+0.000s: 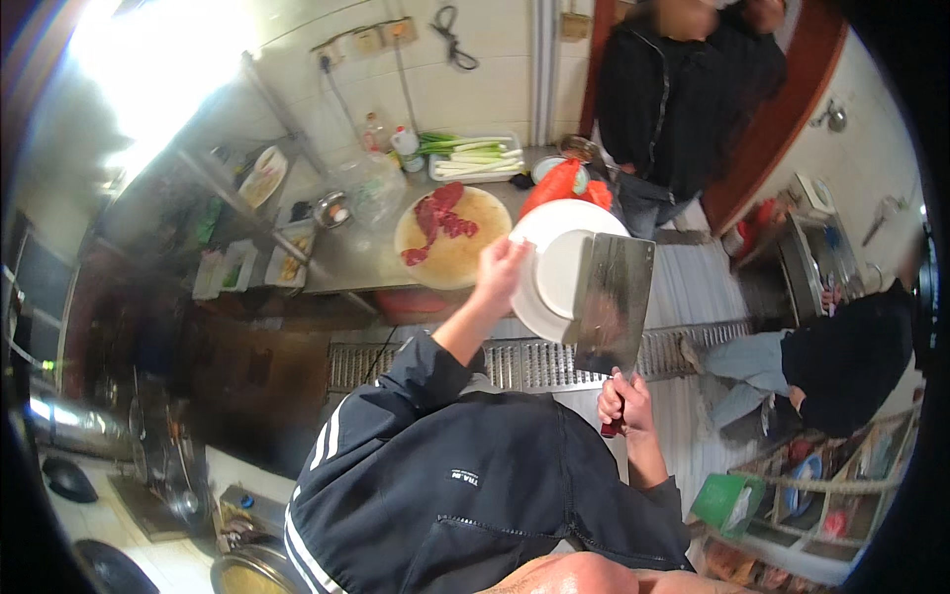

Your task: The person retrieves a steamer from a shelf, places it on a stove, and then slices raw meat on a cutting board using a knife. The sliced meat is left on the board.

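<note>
My left hand [501, 273] grips the rim of a white plate [545, 256], held up beside the counter. The handle of a cleaver is in my right hand [625, 405], and its broad steel blade [614, 304] stands out in front of the plate's right part. Whether blade and plate touch, I cannot tell. Left of the plate, a round cutting board [486, 223] lies on the counter with pieces of raw red meat [445, 219] on it. A red plastic bag [553, 189] sits behind the plate.
A white tray of scallions [479, 157], bottles [407, 145] and a small metal bowl [332, 210] stand on the metal counter [349, 271]. One person in black [668, 111] stands near the doorway; another [839, 356] is at the right. A metal floor grate [519, 364] runs below.
</note>
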Available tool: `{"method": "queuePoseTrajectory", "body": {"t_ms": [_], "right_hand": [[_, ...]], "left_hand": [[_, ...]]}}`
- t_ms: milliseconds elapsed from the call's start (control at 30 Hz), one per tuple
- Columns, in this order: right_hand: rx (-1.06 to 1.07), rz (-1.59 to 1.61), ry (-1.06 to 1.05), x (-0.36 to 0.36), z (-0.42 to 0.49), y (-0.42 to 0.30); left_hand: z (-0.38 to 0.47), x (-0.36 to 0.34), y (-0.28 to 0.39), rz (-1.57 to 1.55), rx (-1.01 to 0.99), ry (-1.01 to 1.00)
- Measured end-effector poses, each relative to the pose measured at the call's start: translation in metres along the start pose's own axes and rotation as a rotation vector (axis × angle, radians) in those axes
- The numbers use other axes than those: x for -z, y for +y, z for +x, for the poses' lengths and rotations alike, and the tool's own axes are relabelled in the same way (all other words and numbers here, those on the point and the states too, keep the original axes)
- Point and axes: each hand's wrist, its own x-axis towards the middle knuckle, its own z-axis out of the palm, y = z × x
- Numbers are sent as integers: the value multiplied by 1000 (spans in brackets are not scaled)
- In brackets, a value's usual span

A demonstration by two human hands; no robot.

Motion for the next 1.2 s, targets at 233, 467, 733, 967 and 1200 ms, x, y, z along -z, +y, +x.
{"method": "queuePoseTrajectory", "body": {"t_ms": [233, 467, 733, 967, 1200], "right_hand": [[211, -219, 231, -14, 158, -130], [559, -970, 297, -58, 149, -108], [912, -1993, 59, -33, 90, -45], [-258, -2110, 737, 132, -142, -86], [29, -289, 274, 34, -30, -4]], "left_hand": [[-59, 24, 16, 79, 102, -224], [-58, 76, 0, -171, 135, 65], [-22, 107, -6, -44, 127, 147], [-14, 116, 17, -389, 16, 131], [10, 31, 5, -175, 50, 35]]}}
